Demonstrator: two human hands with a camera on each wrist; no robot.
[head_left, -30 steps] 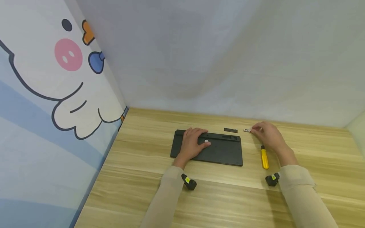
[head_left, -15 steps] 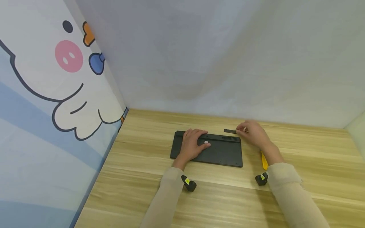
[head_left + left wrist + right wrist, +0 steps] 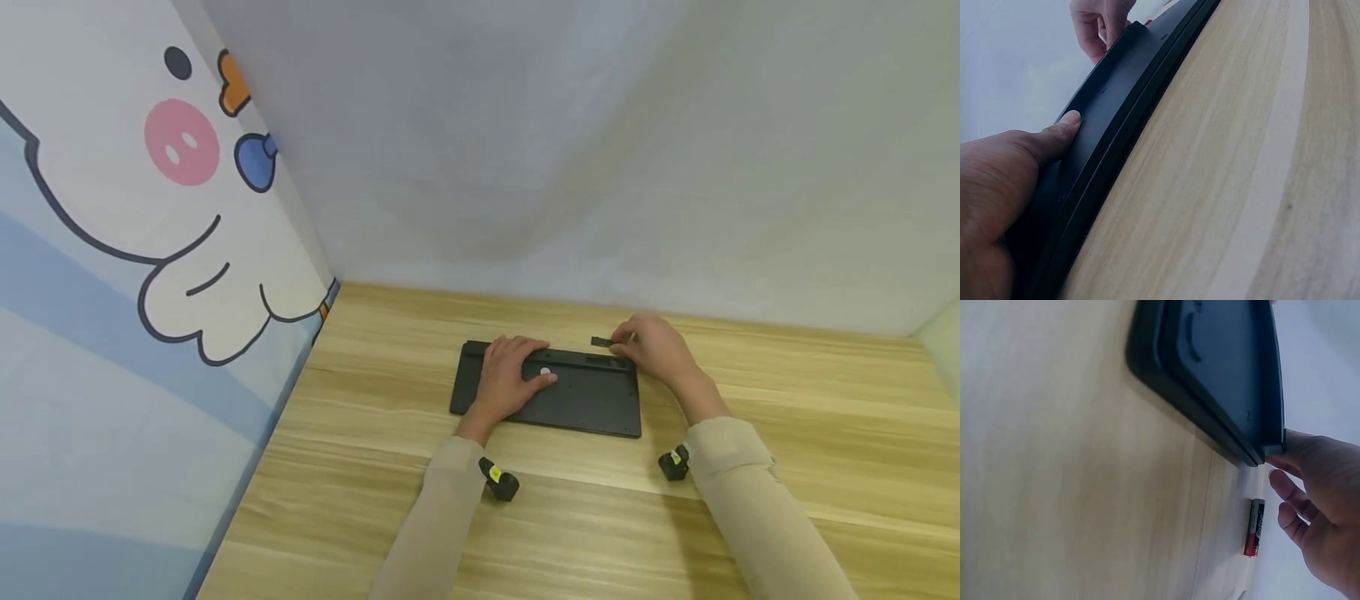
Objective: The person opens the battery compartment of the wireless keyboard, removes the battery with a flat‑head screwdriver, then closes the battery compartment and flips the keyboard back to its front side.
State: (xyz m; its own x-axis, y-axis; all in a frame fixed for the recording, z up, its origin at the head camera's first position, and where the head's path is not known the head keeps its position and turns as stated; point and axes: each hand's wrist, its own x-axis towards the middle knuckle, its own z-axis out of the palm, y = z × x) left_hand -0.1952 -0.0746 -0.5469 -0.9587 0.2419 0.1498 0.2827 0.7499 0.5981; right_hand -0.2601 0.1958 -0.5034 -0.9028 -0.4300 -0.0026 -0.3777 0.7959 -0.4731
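The left hand (image 3: 501, 390), thumb spread, rests on the black rectangular keyboard (image 3: 585, 407) on the wooden table (image 3: 585, 533). By the keyboard's far edge, the right hand (image 3: 656, 348) pinches 1 small black strip (image 3: 600, 342), near 1 red-and-black cylindrical battery (image 3: 1254, 527).

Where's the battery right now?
In the right wrist view, the battery lies right of centre on the table, beside the right hand, below the black device in frame.

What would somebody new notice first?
Probably the big cartoon on the head view's left. Next, the flat black device on the wooden table, under the left hand; the right hand pinches a small black piece by the device's far edge. The right wrist view shows a red-and-black battery on the table.
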